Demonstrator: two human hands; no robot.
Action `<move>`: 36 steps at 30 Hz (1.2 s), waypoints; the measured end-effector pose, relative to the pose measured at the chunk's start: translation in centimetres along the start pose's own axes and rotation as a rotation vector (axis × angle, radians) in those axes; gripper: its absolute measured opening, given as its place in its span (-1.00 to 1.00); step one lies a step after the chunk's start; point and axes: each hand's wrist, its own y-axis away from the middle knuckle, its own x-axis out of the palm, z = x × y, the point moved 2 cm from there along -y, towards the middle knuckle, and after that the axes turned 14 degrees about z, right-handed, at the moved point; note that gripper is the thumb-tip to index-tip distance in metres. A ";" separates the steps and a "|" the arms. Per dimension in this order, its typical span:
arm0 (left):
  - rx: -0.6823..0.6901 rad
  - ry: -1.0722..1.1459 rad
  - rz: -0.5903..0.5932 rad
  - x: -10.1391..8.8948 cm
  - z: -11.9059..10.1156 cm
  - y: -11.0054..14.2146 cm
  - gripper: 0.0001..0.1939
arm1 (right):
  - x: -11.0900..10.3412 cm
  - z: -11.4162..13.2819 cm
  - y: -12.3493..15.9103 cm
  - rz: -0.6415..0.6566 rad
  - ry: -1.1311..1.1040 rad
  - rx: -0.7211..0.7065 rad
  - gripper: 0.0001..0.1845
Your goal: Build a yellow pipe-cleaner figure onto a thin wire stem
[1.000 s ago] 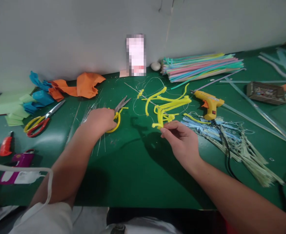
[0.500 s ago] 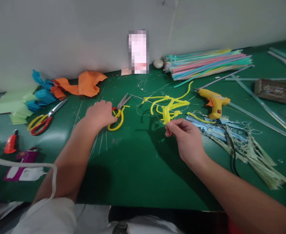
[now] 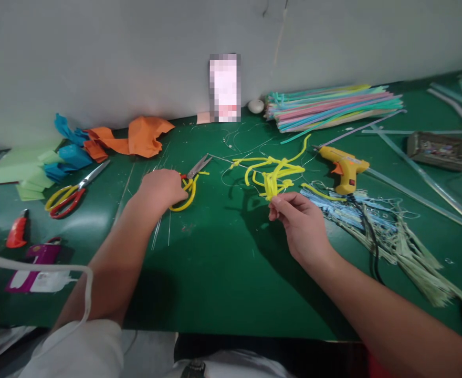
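Thumb and fingers of my right hand [image 3: 300, 218] pinch the lower end of a tangle of bent, knotted yellow pipe cleaners [image 3: 272, 181], standing just off the table. On the left, my left hand [image 3: 162, 189] is curled down over the red handle of a pair of scissors [image 3: 191, 184]; its fingertips are mostly hidden. The scissors' blades point up and right, slightly apart, and the yellow loop shows beside the thumb. A short yellow piece lies by the blades. Thin clear strands [image 3: 169, 231] stick out below my left hand.
A yellow glue gun [image 3: 347, 165] lies right of the tangle, near blue and pale green tassels [image 3: 408, 241]. Behind are a pipe cleaner bundle [image 3: 333, 107] and a propped phone [image 3: 225, 86]. More scissors [image 3: 69, 197], crumpled paper [image 3: 148, 136] and a red cutter [image 3: 17, 231] lie left.
The scissors have turned slightly, their handles shifting left under my left hand. My right hand keeps its pinch on the yellow pipe cleaners, almost still. The view has shifted a little.
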 end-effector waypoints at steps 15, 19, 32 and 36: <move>0.219 0.464 -0.380 -1.4 0.8 2.5 -0.60 | -0.4 0.0 -0.3 -0.071 -0.042 -0.074 -0.85; 0.469 0.382 -0.257 -0.8 -2.3 4.9 -0.53 | -0.6 -0.2 -0.5 -0.079 -0.043 -0.078 -0.86; 0.619 0.079 -0.114 1.2 -6.3 5.8 -0.47 | -1.0 -0.5 -0.3 -0.053 0.200 -0.159 -0.96; 0.661 0.073 -0.130 1.4 -6.5 5.8 -0.50 | -1.0 -0.6 -0.2 -0.051 0.177 -0.152 -0.97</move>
